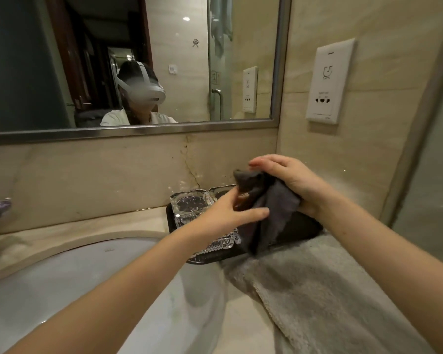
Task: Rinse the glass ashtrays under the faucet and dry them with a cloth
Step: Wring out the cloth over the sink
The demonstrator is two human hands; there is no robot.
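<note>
A: What fills most of the view?

B: A wall mirror (pixel 138 60) above a marble desk (pixel 69 226), with a white sink (pixel 87 290) set into it and a pale grey towel (pixel 317 290) spread at the right.

A: And the ashtrays?

B: On a dark tray (pixel 304 229) beside the sink, in the corner. One glass ashtray (pixel 189 205) stands at the tray's back left, a second (pixel 221 190) just behind it, and a third (pixel 221 244) lies near the front edge.

A: The hands?

B: The right hand (pixel 289 182) curls over a dark grey cloth (pixel 269 205), gripping it above the tray. The left hand (pixel 230 213) pinches the cloth from the other side, thumb stretched along its fold. Whether anything is wrapped inside, I cannot tell.
</note>
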